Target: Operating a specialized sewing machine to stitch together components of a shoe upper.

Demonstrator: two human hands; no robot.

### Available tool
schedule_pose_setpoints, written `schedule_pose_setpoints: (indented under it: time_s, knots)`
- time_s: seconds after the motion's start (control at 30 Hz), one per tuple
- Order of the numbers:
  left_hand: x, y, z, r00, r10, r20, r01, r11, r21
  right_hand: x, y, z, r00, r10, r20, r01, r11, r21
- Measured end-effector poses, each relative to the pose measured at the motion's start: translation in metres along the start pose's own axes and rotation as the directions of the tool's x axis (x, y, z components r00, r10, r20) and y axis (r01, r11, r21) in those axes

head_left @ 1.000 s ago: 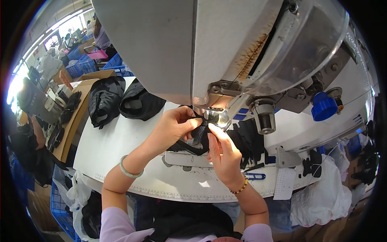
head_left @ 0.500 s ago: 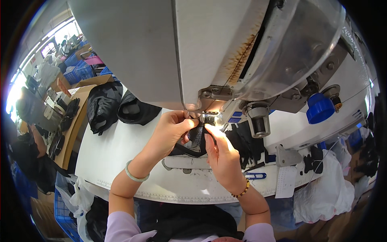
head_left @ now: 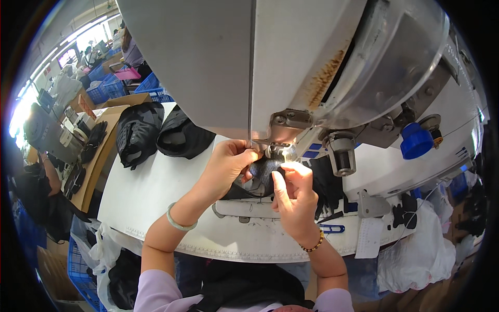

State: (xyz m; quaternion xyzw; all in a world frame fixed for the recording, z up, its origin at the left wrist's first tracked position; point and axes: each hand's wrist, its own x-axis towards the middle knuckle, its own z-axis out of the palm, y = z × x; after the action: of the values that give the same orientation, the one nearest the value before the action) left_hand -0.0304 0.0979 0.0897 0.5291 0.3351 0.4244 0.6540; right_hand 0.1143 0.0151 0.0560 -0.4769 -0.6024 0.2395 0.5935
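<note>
A black fabric piece [head_left: 264, 170], resembling part of a shoe upper, sits under the needle area of a sewing machine [head_left: 283, 127]. My left hand [head_left: 226, 167] pinches its left edge with thumb and forefinger, close beside the presser foot. On the other side, my right hand [head_left: 297, 196] has thumb and fingers drawn together at the fabric's right edge. The machine's head hangs directly above both hands, and its lamp lights the spot. Part of the fabric lies hidden behind my fingers.
Two black shoe uppers [head_left: 136, 131] stand on the white table [head_left: 148, 192] to the left. Black strips [head_left: 326, 182] and a blue-handled cutter [head_left: 331, 229] lie to the right. A blue basket [head_left: 80, 278] is at lower left; another person's arm [head_left: 52, 174] shows at far left.
The view has shifted slightly, so the machine appears further right. The fabric now bulges up in a rounded fold between my hands, and my right hand's fingers have curled more.
</note>
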Motion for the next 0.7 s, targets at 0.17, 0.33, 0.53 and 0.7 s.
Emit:
schedule_pose_setpoints:
  time_s: [0.17, 0.33, 0.53, 0.7]
  knots:
    - [0.001, 0.006, 0.001, 0.998, -0.05, -0.032, 0.049, 0.999, -0.007, 0.002, -0.003, 0.0, 0.993, 0.117, -0.01, -0.114, 0.985, 0.129]
    - [0.002, 0.006, 0.001, 0.998, -0.052, -0.048, 0.05, 0.998, -0.042, 0.001, -0.001, 0.001, 0.991, 0.134, -0.025, -0.125, 0.966, 0.227]
    - [-0.003, 0.006, -0.001, 0.998, -0.062, 0.001, 0.062, 0.998, -0.028, -0.001, 0.004, 0.001, 0.996, -0.025, -0.083, 0.034, 0.994, 0.1]
    - [-0.008, 0.009, 0.001, 0.997, -0.075, 0.014, 0.075, 0.997, 0.003, -0.005, 0.003, -0.001, 0.998, -0.012, -0.069, 0.019, 0.994, 0.104]
